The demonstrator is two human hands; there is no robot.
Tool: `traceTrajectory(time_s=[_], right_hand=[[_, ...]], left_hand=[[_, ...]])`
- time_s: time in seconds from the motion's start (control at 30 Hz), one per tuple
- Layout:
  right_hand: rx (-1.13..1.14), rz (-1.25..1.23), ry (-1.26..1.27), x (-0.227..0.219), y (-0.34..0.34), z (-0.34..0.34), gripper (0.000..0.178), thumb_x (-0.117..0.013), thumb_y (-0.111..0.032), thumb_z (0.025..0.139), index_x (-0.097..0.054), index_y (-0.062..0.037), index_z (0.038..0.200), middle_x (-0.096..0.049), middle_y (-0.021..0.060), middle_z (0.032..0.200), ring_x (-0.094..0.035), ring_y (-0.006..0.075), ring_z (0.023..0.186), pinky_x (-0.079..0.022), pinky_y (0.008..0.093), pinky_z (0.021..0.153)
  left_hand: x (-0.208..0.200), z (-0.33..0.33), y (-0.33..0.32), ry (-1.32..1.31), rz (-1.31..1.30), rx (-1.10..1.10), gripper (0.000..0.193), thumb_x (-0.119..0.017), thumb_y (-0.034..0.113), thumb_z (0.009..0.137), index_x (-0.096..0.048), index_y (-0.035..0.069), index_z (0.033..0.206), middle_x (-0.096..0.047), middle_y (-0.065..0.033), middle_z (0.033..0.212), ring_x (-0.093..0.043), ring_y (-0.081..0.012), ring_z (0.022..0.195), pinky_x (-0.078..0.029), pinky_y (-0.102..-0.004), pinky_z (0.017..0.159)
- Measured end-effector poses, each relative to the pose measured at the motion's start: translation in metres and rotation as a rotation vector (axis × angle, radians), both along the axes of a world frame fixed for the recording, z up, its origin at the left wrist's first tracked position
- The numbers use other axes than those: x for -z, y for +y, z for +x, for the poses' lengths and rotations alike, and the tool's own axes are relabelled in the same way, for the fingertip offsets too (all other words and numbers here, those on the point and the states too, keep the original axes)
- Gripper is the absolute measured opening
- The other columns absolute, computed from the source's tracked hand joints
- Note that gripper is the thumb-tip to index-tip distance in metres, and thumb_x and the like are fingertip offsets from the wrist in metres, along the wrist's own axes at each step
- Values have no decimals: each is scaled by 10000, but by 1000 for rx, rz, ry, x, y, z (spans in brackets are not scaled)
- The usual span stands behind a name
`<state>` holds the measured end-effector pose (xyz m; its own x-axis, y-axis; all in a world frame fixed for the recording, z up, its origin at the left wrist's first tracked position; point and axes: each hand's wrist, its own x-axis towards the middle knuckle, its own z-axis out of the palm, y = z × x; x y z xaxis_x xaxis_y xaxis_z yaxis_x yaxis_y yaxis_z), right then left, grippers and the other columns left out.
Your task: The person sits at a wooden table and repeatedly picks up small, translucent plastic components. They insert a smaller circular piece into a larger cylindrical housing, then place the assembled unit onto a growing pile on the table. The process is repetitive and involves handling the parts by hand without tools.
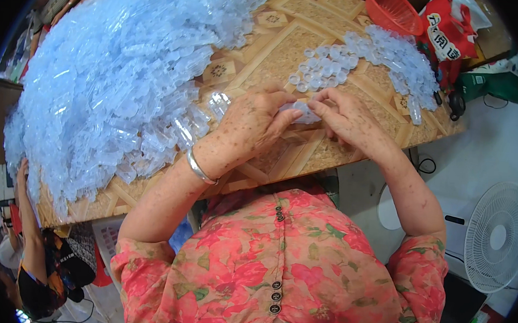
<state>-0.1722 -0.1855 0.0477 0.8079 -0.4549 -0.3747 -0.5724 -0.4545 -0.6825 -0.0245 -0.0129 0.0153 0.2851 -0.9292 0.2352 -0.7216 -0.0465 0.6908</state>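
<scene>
Near the table's front edge, my left hand (255, 118) is closed around a small clear plastic container (305, 113). At its other end my right hand (349, 117) pinches with thumb and forefinger; fingers partly hide the piece, so its full shape does not show. Just beyond the hands lies a group of small round clear caps (322, 70). A few loose clear tubes (219, 103) rest to the left of my left hand. A huge heap of clear plastic tubes (108, 79) fills the table's left side.
A smaller pile of clear pieces (401, 63) sits at the right. Behind it are a red plastic basket (395, 12) and a red bag (448, 31). A white fan (497, 237) stands on the right. At the far left, another person's arm (34, 236) reaches to the heap.
</scene>
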Motion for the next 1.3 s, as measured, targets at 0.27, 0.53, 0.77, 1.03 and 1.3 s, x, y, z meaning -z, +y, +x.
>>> traceTrajectory(time_s=[0.27,0.53,0.77,1.03,1.3], right_hand=[[-96,-15,-154,4,3,2,459,-655,-432,955,-533,-39,1158,-624,93,665,-595,172,513,-454,350,488],[-106,254,-37,5,-4,13,387,-657,-390,973,-522,-59,1120,-603,54,645,-571,126,455,-426,281,392],[-89,558,289,-4,-10,29,441,-610,-443,1007,-500,-58,1193,-635,67,736,-607,115,480,-477,247,386],[-82,637,307,-1,-12,30,393,-570,-409,1034,-491,-67,1212,-642,78,733,-620,118,481,-503,235,386],[-71,642,175,13,-8,22,402,-579,-415,1030,-519,-73,1233,-621,61,675,-604,102,461,-485,220,380]], left_hand=[[-9,-6,6,786,293,-88,387,-520,253,1067,-586,77,1405,-673,-105,1172,-721,-150,857,-585,-246,608],[-12,-10,-1,1176,339,-112,385,-504,230,1077,-557,88,1431,-650,-114,1262,-702,-179,998,-620,-278,744],[-5,-8,-4,1403,348,-141,363,-500,198,1073,-573,41,1393,-652,-114,1240,-662,-185,1077,-615,-329,864],[6,-17,-6,1372,243,-156,344,-488,151,1065,-581,4,1362,-658,-128,1202,-663,-190,1068,-597,-309,914],[4,-21,-6,1271,224,-201,313,-481,150,1064,-595,-15,1305,-657,-139,1181,-680,-183,1008,-595,-293,910]])
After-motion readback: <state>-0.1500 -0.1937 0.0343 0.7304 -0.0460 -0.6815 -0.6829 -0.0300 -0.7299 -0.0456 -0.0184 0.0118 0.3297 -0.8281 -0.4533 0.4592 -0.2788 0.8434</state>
